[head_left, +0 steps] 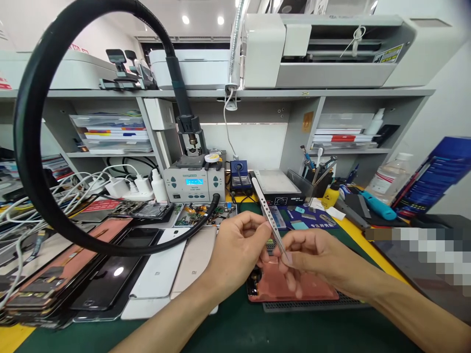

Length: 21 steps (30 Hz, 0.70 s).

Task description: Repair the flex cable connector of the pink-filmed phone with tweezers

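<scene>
Silver perforated tweezers (265, 205) slant in front of me, rounded end up and narrow end down. My left hand (239, 247) is closed, thumb and fingers pinched against the middle of the tweezers. At the narrow lower end, my right hand (312, 252) grips them between thumb and fingers; its other fingers curl loosely. Whatever lies behind the fingertips is hidden. Beneath both hands a coral-coloured phone back shell (272, 284), with dark parts at its left end, rests on a grey perforated plate (316, 307).
A thick black hose (27, 122) loops across the left from the hot-air station (195, 182). Phones and shells, including a white phone back (158, 269), cover the left bench. Behind stand a flat heating plate (281, 181) and tool holder (324, 179); a bottle (390, 179) is right.
</scene>
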Tool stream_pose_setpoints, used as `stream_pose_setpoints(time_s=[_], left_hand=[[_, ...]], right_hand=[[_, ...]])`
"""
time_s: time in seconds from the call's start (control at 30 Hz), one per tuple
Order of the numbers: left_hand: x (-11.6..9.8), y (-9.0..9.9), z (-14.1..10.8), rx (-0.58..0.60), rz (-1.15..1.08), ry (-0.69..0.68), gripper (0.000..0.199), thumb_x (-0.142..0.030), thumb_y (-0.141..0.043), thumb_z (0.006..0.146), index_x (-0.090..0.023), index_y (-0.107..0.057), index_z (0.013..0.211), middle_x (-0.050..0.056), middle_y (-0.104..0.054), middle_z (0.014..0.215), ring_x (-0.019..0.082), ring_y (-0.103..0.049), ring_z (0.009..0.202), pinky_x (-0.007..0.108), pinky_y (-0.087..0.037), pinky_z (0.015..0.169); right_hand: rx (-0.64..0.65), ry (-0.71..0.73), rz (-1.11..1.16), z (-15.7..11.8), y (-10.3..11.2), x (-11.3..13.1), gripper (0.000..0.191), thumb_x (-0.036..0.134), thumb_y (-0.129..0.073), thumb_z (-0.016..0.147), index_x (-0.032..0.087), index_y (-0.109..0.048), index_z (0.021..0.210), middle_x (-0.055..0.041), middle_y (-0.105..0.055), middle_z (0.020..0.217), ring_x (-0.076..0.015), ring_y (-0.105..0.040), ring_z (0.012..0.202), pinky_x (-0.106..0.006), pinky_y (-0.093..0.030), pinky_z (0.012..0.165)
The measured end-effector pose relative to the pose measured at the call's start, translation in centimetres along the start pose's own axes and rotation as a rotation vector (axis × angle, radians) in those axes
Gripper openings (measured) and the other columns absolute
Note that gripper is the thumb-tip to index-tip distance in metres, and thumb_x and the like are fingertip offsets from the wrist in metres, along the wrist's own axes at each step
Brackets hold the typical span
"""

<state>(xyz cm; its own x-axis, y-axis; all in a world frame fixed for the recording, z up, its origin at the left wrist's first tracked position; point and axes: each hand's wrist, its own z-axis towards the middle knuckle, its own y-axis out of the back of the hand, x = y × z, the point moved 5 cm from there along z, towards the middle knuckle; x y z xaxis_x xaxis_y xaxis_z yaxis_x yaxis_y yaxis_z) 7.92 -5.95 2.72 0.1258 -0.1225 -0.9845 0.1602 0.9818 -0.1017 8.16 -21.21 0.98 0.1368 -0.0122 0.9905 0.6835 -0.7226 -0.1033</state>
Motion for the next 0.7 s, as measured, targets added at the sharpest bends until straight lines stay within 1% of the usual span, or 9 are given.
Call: stream_pose_setpoints(time_s=[0.13, 0.2, 0.27, 0.33, 0.4, 0.47, 0.57, 0.63, 0.7], left_hand=[[-0.2, 0.3, 0.1, -0.059, 0.019, -0.049, 0.017, -0.029, -0.067, 0.087, -0.016, -0.062, 0.078, -0.004, -0.058, 0.051, 0.008, -0.051, 0.041, 0.017, -0.044, 0.042], [-0.2, 0.5, 0.2, -0.081, 0.028, -0.066, 0.016, -0.027, -0.067, 0.087, -0.016, -0.062, 0.078, -0.004, -0.059, 0.052, 0.007, -0.051, 0.041, 0.017, -0.043, 0.042], [-0.1, 0.5, 0.2, -0.094, 0.031, -0.068, 0.016, -0.028, -0.068, 0.087, -0.016, -0.062, 0.078, -0.004, -0.059, 0.053, 0.007, -0.052, 0.041, 0.017, -0.043, 0.042], [-0.1, 0.5, 0.2, -0.100, 0.032, -0.066, 0.017, -0.030, -0.068, 0.087, -0.016, -0.062, 0.079, -0.004, -0.060, 0.054, 0.007, -0.052, 0.041, 0.017, -0.044, 0.041], [-0.2, 0.6, 0.2, -0.101, 0.031, -0.059, 0.018, -0.032, -0.068, 0.087, -0.016, -0.062, 0.080, -0.004, -0.060, 0.054, 0.008, -0.053, 0.041, 0.018, -0.045, 0.042], [-0.3, 0.8, 0.2, -0.109, 0.033, -0.051, 0.018, -0.032, -0.068, 0.087, -0.017, -0.062, 0.080, -0.004, -0.060, 0.055, 0.008, -0.053, 0.042, 0.018, -0.046, 0.043], [-0.4, 1.3, 0.3, -0.139, 0.075, -0.066, 0.017, -0.032, -0.067, 0.086, -0.017, -0.062, 0.080, -0.004, -0.059, 0.054, 0.010, -0.054, 0.044, 0.020, -0.046, 0.044], [-0.5, 1.4, 0.4, -0.119, 0.154, -0.100, 0.015, -0.030, -0.065, 0.087, -0.017, -0.065, 0.080, -0.004, -0.059, 0.056, 0.010, -0.055, 0.048, 0.020, -0.046, 0.048], [-0.5, 1.0, 0.4, -0.051, 0.247, -0.139, 0.015, -0.028, -0.064, 0.088, -0.017, -0.068, 0.078, -0.003, -0.061, 0.061, 0.010, -0.055, 0.055, 0.020, -0.045, 0.053]], right_hand=[[0.007, -0.036, 0.044, 0.2, 0.0, -0.2, 0.029, 0.032, -0.082, 0.085, 0.014, -0.069, 0.104, -0.0041, -0.070, 0.083, -0.0162, -0.070, 0.063, -0.031, -0.061, 0.062], [-0.005, -0.047, 0.029, 0.2, 0.0, -0.4, 0.029, 0.032, -0.082, 0.085, 0.014, -0.070, 0.104, -0.0041, -0.071, 0.082, -0.0156, -0.070, 0.062, -0.030, -0.060, 0.062], [-0.024, -0.059, -0.001, 0.2, 0.2, -0.5, 0.027, 0.036, -0.080, 0.087, 0.013, -0.071, 0.099, -0.0047, -0.072, 0.081, -0.0145, -0.069, 0.060, -0.028, -0.059, 0.060], [-0.040, -0.072, -0.044, 0.2, 0.3, -0.6, 0.029, 0.039, -0.079, 0.088, 0.012, -0.072, 0.092, -0.0050, -0.072, 0.075, -0.0137, -0.069, 0.059, -0.026, -0.057, 0.059], [-0.062, -0.092, -0.088, 0.2, 0.5, -0.7, 0.031, 0.042, -0.080, 0.086, 0.012, -0.072, 0.087, -0.0046, -0.072, 0.068, -0.0140, -0.068, 0.059, -0.025, -0.056, 0.059], [-0.104, -0.113, -0.153, 0.2, 1.0, -0.7, 0.031, 0.042, -0.083, 0.082, 0.013, -0.073, 0.084, -0.0042, -0.072, 0.065, -0.0149, -0.068, 0.059, -0.025, -0.056, 0.061], [-0.189, -0.054, -0.193, 0.2, 2.1, -0.3, 0.031, 0.044, -0.082, 0.082, 0.014, -0.073, 0.080, -0.0051, -0.073, 0.069, -0.0161, -0.068, 0.060, -0.027, -0.056, 0.061], [-0.219, 0.008, -0.165, 0.2, 2.5, 0.1, 0.032, 0.046, -0.078, 0.086, 0.015, -0.074, 0.089, -0.0043, -0.070, 0.070, -0.0161, -0.065, 0.060, -0.028, -0.055, 0.058], [-0.234, 0.038, -0.191, 0.2, 2.6, 0.3, 0.035, 0.046, -0.077, 0.087, 0.016, -0.074, 0.104, -0.0011, -0.067, 0.066, -0.0145, -0.061, 0.056, -0.026, -0.051, 0.054]])
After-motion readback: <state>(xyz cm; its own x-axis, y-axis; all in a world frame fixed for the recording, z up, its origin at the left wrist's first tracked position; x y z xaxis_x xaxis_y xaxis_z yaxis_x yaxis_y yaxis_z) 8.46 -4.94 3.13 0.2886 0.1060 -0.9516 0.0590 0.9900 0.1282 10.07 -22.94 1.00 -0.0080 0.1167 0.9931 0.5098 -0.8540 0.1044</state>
